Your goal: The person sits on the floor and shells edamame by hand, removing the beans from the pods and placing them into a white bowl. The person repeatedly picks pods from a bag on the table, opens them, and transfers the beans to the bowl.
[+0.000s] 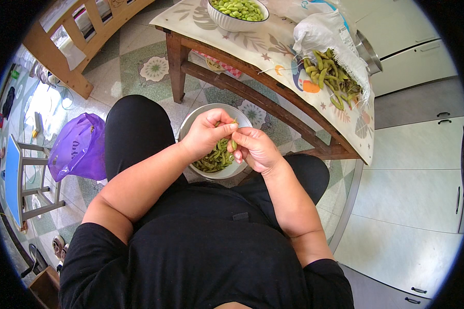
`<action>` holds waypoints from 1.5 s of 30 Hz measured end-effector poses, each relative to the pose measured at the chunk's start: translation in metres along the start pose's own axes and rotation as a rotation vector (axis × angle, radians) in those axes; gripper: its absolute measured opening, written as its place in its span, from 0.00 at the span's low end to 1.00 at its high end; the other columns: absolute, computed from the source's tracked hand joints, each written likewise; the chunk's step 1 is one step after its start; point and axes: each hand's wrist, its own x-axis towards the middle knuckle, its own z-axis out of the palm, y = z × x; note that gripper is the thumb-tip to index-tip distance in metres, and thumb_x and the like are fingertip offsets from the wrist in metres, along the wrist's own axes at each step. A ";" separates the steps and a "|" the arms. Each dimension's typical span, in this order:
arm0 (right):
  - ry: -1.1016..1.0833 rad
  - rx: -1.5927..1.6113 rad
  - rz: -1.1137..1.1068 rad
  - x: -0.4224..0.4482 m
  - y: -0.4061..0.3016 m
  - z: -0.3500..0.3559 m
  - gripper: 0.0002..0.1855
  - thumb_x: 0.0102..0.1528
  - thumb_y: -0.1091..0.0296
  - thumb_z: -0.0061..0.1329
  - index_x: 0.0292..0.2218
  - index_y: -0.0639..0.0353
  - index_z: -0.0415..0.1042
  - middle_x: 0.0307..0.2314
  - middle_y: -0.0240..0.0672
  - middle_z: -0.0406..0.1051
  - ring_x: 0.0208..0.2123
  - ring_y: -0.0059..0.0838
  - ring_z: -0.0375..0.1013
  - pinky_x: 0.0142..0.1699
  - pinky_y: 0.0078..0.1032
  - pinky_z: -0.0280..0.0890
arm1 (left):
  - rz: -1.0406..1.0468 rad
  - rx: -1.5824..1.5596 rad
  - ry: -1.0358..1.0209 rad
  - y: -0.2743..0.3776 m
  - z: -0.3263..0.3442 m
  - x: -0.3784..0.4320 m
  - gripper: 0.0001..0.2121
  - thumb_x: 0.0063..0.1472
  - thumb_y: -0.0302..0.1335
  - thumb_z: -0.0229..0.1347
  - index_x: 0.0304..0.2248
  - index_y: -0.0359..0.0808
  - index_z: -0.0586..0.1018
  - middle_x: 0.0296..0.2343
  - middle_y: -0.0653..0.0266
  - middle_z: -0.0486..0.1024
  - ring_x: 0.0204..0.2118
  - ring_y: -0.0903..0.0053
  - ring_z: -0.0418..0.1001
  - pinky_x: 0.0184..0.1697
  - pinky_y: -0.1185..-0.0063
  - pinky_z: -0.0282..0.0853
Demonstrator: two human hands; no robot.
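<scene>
My left hand (207, 133) and my right hand (257, 148) meet over a white tub (186, 120) between my knees. A green soybean pod (234, 145) is pinched between the fingertips of both hands. More green shows behind my left fingers, partly hidden. Many soybean pods or husks (215, 159) lie in the tub below. On the table ahead, a white ribbed bowl (232, 24) is heaped with shelled green soybeans (237, 9). A white woven sack (324, 34) lies at the right, with whole pods (330, 75) spilling from its mouth onto the cloth.
The wooden table (232, 87) wears a patterned cover (251, 42). A steel pot (368, 52) stands behind the sack. Left of my knee sits a purple plastic bag (79, 148), beside a blue-topped stool (13, 179). Slatted wooden furniture (75, 33) is at upper left, pale cabinets (410, 197) at right.
</scene>
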 end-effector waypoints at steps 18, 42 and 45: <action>0.201 -0.673 -0.252 0.016 0.008 -0.014 0.11 0.52 0.63 0.39 0.24 0.60 0.66 0.18 0.33 0.64 0.20 0.25 0.63 0.25 0.21 0.58 | -0.418 -0.579 0.120 -0.018 -0.009 0.004 0.05 0.56 0.29 0.46 0.23 0.40 0.67 0.18 0.73 0.64 0.19 0.86 0.59 0.21 0.88 0.53; 0.254 0.085 -0.175 0.022 0.017 -0.016 0.09 0.48 0.69 0.49 0.29 0.59 0.61 0.21 0.33 0.68 0.19 0.20 0.68 0.23 0.15 0.65 | -0.312 -0.300 0.199 -0.021 -0.009 0.004 0.06 0.52 0.28 0.52 0.29 0.36 0.72 0.21 0.71 0.70 0.22 0.87 0.65 0.26 0.88 0.58; 0.144 0.114 -0.081 0.020 0.011 -0.015 0.09 0.48 0.67 0.48 0.30 0.60 0.63 0.21 0.33 0.68 0.19 0.20 0.67 0.23 0.15 0.64 | -0.263 -0.338 0.183 -0.022 -0.013 0.006 0.05 0.52 0.27 0.52 0.29 0.35 0.72 0.22 0.69 0.71 0.22 0.85 0.67 0.25 0.88 0.62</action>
